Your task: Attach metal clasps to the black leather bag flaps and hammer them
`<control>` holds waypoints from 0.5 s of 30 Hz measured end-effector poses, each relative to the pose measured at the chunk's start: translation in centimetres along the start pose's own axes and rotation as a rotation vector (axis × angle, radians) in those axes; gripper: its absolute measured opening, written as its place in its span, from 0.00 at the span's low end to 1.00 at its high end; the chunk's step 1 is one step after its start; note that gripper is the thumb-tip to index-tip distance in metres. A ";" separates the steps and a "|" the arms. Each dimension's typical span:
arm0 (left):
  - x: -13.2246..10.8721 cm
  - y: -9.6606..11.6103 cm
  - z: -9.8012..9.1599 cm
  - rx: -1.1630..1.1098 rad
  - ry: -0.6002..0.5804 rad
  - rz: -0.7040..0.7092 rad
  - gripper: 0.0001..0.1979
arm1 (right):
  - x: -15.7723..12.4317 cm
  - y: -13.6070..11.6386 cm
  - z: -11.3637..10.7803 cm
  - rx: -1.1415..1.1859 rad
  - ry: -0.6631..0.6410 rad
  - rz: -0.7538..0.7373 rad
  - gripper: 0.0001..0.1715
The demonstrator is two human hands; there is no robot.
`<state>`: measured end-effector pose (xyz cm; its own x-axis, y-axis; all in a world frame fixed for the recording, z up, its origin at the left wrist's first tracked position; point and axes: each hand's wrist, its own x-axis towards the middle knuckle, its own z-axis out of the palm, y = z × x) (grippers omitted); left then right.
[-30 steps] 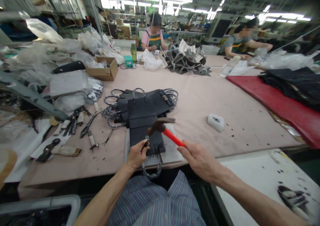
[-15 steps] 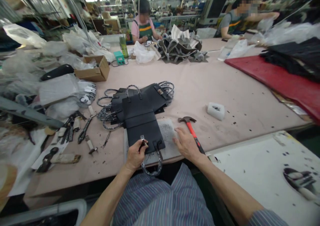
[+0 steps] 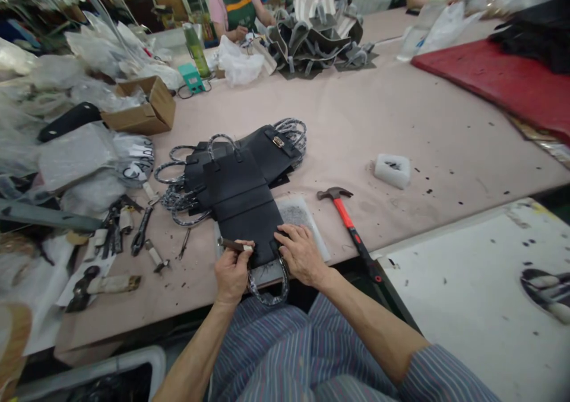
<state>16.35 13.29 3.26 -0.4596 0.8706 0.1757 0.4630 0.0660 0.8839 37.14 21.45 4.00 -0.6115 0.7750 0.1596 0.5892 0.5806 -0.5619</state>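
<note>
My left hand (image 3: 231,276) is closed round a short, dark bar-shaped hand tool (image 3: 235,245) with a pale end, held low over the near part of a black bag panel (image 3: 249,212). What kind of tool it is I cannot tell. My right hand (image 3: 303,253) rests with fingers spread on the panel's right edge, near the base of a handle. That rope-like, wrapped handle (image 3: 271,301) loops over the table's front edge. Beneath the panel lies a pale board (image 3: 307,212). A claw hammer (image 3: 345,215) with a red and black grip lies right of my right hand.
More black bag panels (image 3: 271,143) with looped handles lie behind. Tools with wrapped handles (image 3: 151,253) are scattered at left, near a cardboard box (image 3: 155,108). A white block (image 3: 392,170) sits at right. A co-worker (image 3: 238,10) works across the table beside grey pieces (image 3: 307,40).
My right hand has moved left from the board beside the hammer onto the panel's edge. The tool in my left hand has tipped from upright to nearly flat. The view has tilted down.
</note>
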 end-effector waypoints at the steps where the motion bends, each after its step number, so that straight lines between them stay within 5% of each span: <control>1: 0.2 0.0 -0.1 -0.016 -0.017 -0.004 0.08 | 0.0 -0.1 0.0 0.000 0.001 0.001 0.21; 5: 0.6 -0.3 -0.7 -0.021 -0.206 0.123 0.08 | 0.1 -0.2 -0.1 -0.002 0.001 -0.005 0.21; 10: 0.9 -0.3 -0.2 -0.247 0.051 -0.139 0.11 | 0.1 -0.1 0.0 0.000 -0.003 -0.005 0.21; 15: 0.9 0.1 -0.4 -0.230 -0.052 -0.113 0.10 | 0.1 -0.1 0.2 -0.007 0.005 0.002 0.21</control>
<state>15.72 13.86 3.69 -0.4561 0.8884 0.0527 0.2238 0.0572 0.9729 36.92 21.43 3.94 -0.6082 0.7770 0.1625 0.5938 0.5812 -0.5565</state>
